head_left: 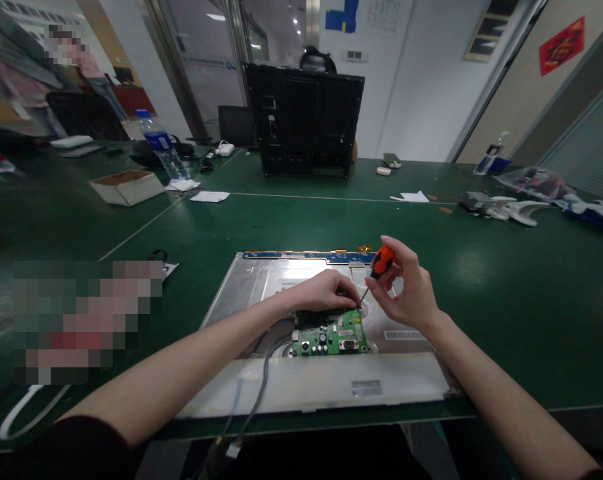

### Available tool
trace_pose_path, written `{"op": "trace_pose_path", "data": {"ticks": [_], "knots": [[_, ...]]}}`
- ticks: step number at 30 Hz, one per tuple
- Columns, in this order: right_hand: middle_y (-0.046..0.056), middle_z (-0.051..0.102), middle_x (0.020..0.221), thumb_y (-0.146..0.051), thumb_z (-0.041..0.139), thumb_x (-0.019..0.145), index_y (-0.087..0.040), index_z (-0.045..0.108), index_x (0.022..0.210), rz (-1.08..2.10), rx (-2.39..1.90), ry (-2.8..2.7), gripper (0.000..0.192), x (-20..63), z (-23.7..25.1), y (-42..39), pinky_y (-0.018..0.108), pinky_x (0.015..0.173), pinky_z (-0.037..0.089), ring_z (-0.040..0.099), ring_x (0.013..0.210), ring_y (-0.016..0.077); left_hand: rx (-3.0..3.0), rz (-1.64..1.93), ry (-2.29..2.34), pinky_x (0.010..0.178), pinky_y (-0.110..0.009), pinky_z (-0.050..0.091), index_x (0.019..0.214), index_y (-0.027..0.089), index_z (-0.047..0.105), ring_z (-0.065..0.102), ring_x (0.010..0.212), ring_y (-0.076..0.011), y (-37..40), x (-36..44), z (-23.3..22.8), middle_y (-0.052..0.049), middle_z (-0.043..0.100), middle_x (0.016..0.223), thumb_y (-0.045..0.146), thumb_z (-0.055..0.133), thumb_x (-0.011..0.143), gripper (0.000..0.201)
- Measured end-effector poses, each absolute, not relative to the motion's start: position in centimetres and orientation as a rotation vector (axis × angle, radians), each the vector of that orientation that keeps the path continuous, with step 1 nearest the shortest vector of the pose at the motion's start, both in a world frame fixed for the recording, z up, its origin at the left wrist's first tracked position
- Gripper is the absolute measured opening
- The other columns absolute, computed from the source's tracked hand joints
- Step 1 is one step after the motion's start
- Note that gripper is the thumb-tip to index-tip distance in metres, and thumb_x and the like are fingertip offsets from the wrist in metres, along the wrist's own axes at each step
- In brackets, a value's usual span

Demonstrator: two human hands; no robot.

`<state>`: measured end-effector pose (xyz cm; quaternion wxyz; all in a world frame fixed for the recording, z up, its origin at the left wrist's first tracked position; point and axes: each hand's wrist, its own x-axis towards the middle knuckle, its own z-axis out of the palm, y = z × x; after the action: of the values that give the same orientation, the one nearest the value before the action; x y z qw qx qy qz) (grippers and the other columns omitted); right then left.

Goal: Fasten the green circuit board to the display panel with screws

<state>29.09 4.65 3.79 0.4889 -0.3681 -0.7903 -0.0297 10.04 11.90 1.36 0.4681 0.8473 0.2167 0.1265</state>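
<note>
Head view, looking down at a green tabletop (506, 287). Right hand (406, 290) has its fingers (398, 257) closed around an orange-handled screwdriver (381, 263), held tilted so the thin shaft runs down and left from the fingers to the top right corner of a green circuit board (331, 337). Grip sits high on the handle, which looks suited to twirling the tool rather than pressing hard. Left hand (324, 290) lies palm down just left of the screwdriver tip, fingers curled and pressing on the board's upper edge, apparently steadying it; whether they pinch anything small cannot be told. Board lies below both sets of fingers, on the metal back of a flat display panel (251, 280) laid face down, near edge toward the person. Grey cable (261, 387) runs from the board's left side, under the left forearm, off the tabletop edge. Well beyond the fingers: black monitor back shell (306, 123) standing upright, water bottle (158, 143) and open cardboard box (126, 185) far left. Another person sits behind the shell, mostly hidden.
</note>
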Motion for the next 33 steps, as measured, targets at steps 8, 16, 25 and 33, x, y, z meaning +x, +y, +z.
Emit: {"op": "trace_pose_path", "data": {"ticks": [8, 16, 25, 33], "knots": [[-0.002, 0.065, 0.086, -0.014, 0.055, 0.084, -0.028, 0.028, 0.148, 0.005, -0.91, -1.921, 0.071, 29.22, 3.58, 4.52, 0.021, 0.045, 0.05, 0.058, 0.051, 0.0092, 2.089, 0.311, 0.535, 0.071, -0.021, 0.048, 0.088, 0.015, 0.078, 0.065, 0.072, -0.0129, 11.96, 9.98, 1.11, -0.002, 0.075, 0.08, 0.012, 0.069, 0.082, 0.011], [-0.009, 0.051, 0.066, -0.021, 0.06, 0.086, -0.029, 0.029, 0.145, -0.111, -0.948, -1.901, 0.068, 29.13, 3.27, 4.8, 0.021, 0.04, 0.043, 0.052, 0.044, 0.0094, 2.1, 0.298, 0.533, 0.071, -0.021, 0.047, 0.087, 0.014, 0.077, 0.065, 0.072, -0.0125, 11.91, 10.0, 1.4, -0.001, 0.074, 0.079, 0.01, 0.068, 0.083, 0.01], [-0.007, 0.054, 0.069, -0.023, 0.06, 0.086, -0.029, 0.028, 0.145, -0.083, -0.953, -1.924, 0.067, 29.18, 3.51, 4.62, 0.022, 0.041, 0.045, 0.054, 0.046, 0.0107, 2.109, 0.302, 0.534, 0.071, -0.022, 0.047, 0.088, 0.014, 0.077, 0.064, 0.072, -0.0129, 11.93, 9.96, 1.37, -0.002, 0.074, 0.079, 0.013, 0.068, 0.084, 0.01], [-0.003, 0.062, 0.08, -0.017, 0.055, 0.085, -0.028, 0.026, 0.147, 0.017, -0.917, -1.935, 0.069, 29.3, 3.45, 4.62, 0.022, 0.044, 0.05, 0.061, 0.053, 0.012, 2.082, 0.299, 0.539, 0.072, -0.023, 0.048, 0.09, 0.014, 0.077, 0.066, 0.074, -0.0137, 11.98, 9.99, 1.19, -0.003, 0.075, 0.082, 0.012, 0.068, 0.083, 0.011]]}}
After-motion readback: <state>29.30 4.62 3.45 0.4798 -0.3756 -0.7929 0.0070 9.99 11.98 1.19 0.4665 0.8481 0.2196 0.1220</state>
